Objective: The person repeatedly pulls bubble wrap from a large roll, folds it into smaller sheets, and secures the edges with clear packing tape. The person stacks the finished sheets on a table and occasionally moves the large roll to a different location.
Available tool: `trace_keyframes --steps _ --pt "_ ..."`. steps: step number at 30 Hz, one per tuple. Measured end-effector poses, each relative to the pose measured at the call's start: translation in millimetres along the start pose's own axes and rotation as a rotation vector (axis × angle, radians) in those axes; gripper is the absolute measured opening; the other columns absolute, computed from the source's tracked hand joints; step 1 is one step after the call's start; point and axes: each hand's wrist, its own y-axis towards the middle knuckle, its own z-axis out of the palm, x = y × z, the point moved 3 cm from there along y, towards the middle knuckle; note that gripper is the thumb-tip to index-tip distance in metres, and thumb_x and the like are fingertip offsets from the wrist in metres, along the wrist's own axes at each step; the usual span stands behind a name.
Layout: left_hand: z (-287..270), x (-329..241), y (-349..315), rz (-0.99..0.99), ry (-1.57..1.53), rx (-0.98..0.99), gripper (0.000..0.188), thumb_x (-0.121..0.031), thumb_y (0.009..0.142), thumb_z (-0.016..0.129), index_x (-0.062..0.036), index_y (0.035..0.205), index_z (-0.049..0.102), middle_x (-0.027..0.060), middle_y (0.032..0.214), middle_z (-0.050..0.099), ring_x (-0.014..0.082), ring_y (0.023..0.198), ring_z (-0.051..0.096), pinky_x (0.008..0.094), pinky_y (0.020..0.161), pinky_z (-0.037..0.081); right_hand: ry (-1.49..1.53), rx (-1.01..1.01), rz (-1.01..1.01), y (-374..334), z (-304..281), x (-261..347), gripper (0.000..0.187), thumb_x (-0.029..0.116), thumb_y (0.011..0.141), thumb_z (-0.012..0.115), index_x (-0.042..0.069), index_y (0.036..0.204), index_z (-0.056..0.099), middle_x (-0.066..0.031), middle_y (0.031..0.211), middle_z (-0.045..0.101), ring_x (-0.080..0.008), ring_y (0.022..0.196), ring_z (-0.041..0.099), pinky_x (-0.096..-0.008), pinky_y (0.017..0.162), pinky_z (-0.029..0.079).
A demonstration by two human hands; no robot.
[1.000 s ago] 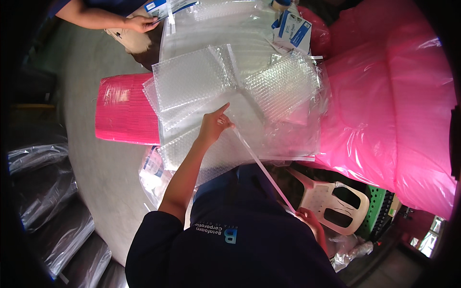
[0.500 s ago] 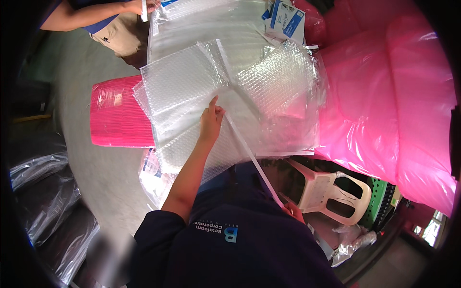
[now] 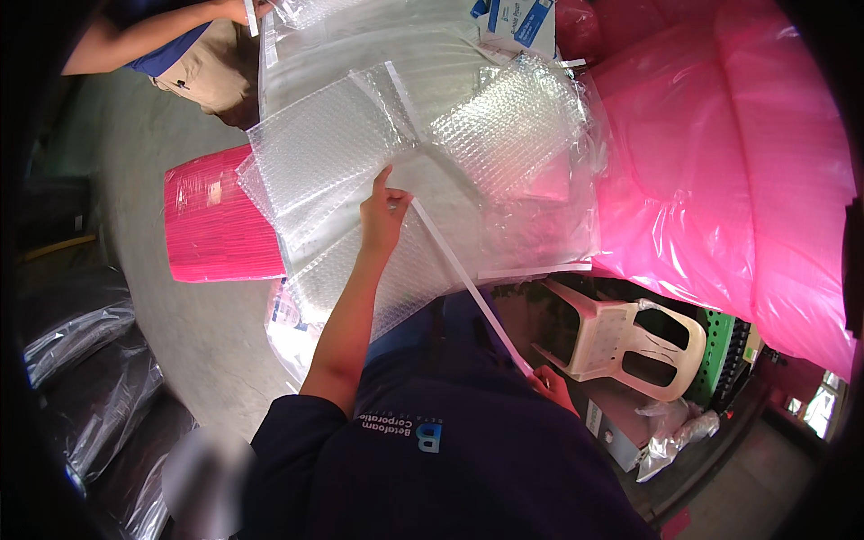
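Note:
A long, narrow white strip (image 3: 468, 286) runs taut on a slant between my two hands. My left hand (image 3: 385, 219) is closed on its upper end, thumb and fingers pinched, index finger pointing away. My right hand (image 3: 552, 391), close to my body, grips the lower end; its fingers are partly hidden. Beneath my left forearm lies a clear bubble wrap sheet (image 3: 416, 277), its edge along the strip; whether the two are joined I cannot tell. Just beyond my left hand are more bubble wrap pieces (image 3: 315, 135), and another bubble wrap piece (image 3: 508, 130) rests to the right.
Clear film covers the table (image 3: 432, 45). A large pink wrapped bundle (image 3: 684, 171) borders it on the right, a pink stack (image 3: 216, 216) on the left. A white and blue box (image 3: 517, 25) sits at the back. Near my right side stands a beige plastic chair (image 3: 621, 346). Another person's arm (image 3: 148, 40) reaches in at far left.
The whole view has shifted slightly, with the table moving up and left. Both hands keep their hold on the strip, and its slant is nearly the same.

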Motion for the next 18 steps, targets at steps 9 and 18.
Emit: trace_keyframes --steps 9,18 --pt "3.8 4.7 -1.4 -0.007 0.018 -0.005 0.058 -0.004 0.082 0.065 -0.0065 0.134 0.04 0.0099 0.082 0.067 0.0204 0.076 0.065 0.0334 0.072 0.051 -0.05 -0.022 0.028 3.6 2.7 -1.2 0.029 0.03 0.089 0.061 0.002 0.082 0.056 -0.0041 0.06 0.049 -0.0087 0.058 0.045 -0.0273 0.053 0.037" --pt "3.1 -6.0 -2.3 -0.008 0.082 -0.017 0.06 -0.002 0.083 0.063 -0.005 0.136 0.037 0.0101 0.082 0.066 0.0217 0.076 0.064 0.034 0.072 0.05 -0.059 -0.027 0.061 6.0 10.9 -9.3 0.03 0.031 0.089 0.061 0.001 0.085 0.057 -0.008 0.067 0.056 -0.0116 0.063 0.05 -0.0302 0.058 0.042"
